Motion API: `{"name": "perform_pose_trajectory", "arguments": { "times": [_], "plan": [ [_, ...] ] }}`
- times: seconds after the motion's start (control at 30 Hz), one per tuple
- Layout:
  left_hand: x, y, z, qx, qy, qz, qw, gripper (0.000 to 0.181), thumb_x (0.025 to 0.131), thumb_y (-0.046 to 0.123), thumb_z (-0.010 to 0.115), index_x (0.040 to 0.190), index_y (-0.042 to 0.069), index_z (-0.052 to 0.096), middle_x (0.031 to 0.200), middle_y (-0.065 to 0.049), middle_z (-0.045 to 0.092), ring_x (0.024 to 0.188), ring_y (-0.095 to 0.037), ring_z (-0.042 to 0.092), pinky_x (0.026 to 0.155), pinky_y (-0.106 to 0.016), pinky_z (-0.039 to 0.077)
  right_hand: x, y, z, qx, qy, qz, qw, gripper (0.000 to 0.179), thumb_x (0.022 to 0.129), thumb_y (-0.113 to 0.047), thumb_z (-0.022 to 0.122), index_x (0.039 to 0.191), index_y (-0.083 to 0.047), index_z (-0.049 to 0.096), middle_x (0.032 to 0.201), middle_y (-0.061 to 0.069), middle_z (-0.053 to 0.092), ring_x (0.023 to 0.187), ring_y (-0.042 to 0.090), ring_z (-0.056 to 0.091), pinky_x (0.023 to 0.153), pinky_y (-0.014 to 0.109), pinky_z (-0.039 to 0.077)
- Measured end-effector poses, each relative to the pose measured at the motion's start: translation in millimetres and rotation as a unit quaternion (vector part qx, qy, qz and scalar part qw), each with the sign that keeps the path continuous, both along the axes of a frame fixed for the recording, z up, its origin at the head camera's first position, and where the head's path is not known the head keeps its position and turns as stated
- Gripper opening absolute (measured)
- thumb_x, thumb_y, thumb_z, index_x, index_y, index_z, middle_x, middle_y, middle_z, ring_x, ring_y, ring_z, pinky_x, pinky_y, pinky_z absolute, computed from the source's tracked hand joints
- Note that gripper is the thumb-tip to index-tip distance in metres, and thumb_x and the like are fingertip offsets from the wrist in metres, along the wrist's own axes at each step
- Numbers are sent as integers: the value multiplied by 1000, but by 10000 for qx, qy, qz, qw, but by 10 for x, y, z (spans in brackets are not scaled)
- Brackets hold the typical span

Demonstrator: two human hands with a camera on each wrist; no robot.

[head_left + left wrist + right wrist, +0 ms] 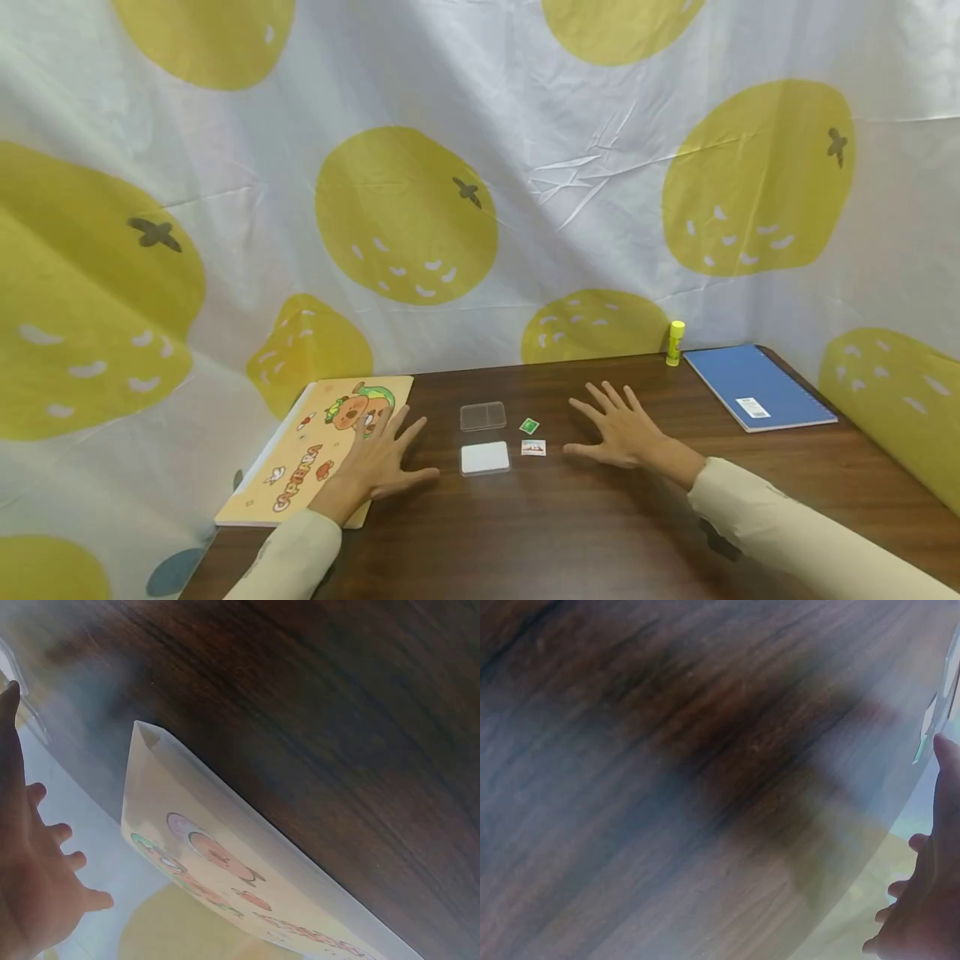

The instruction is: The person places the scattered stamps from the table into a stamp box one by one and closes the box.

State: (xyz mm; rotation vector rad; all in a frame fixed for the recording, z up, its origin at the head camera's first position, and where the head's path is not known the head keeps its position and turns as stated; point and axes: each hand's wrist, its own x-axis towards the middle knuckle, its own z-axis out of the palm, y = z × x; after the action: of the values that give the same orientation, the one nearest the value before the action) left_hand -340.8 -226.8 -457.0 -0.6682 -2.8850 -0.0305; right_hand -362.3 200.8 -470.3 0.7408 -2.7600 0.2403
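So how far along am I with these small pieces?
Seemingly done: laying out the clear case, white rectangle, green slip and printed slip. In hand: nothing; left hand and right hand are spread. Remaining, probably: handling those pieces, which lie apart.

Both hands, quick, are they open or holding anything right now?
Left hand: open, spread wide, holding nothing.
Right hand: open, spread wide, holding nothing.
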Motion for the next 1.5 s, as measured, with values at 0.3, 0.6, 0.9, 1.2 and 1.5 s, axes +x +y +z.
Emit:
{"name": "perform_pose_trajectory", "arguments": {
  "times": [0.3,0.6,0.9,1.2,1.5],
  "plan": [
    [-20,75,53,65,-221,-154,9996,86,91,70,61,157,17,46,164,-20,35,151,-48,29,116,-76,18,7,-46,-57,-29,-84,160,9998,86,92,-71,59,152,-10,51,157,29,42,145,56,34,116,74,19],
    [-61,167,74,-16,-38,-413,9991,83,91,70,61,153,16,51,160,-21,42,148,-48,34,113,-77,23,107,-198,23,105,-408,346,9985,80,94,-66,60,151,-10,53,154,28,46,145,54,35,116,74,21],
    [-104,317,72,-63,-507,-557,9971,79,92,68,61,153,19,51,158,-20,45,148,-46,35,114,-74,27,134,-348,17,96,-259,734,9969,67,95,-57,66,141,-9,64,133,21,61,129,41,54,113,65,36],
    [-104,447,60,203,-531,-860,9947,76,90,62,70,150,18,56,137,-17,58,134,-38,49,110,-64,39,122,-522,38,-60,36,1069,9942,48,94,-44,74,128,-10,74,113,13,69,101,30,66,85,50,56],
    [-131,510,15,651,-554,-1165,9895,59,91,48,78,138,15,68,123,-10,62,116,-29,58,95,-53,52,89,-644,45,-143,-135,1018,9946,42,94,-34,77,125,-6,74,111,11,68,91,25,66,72,43,57]
  ]
}}
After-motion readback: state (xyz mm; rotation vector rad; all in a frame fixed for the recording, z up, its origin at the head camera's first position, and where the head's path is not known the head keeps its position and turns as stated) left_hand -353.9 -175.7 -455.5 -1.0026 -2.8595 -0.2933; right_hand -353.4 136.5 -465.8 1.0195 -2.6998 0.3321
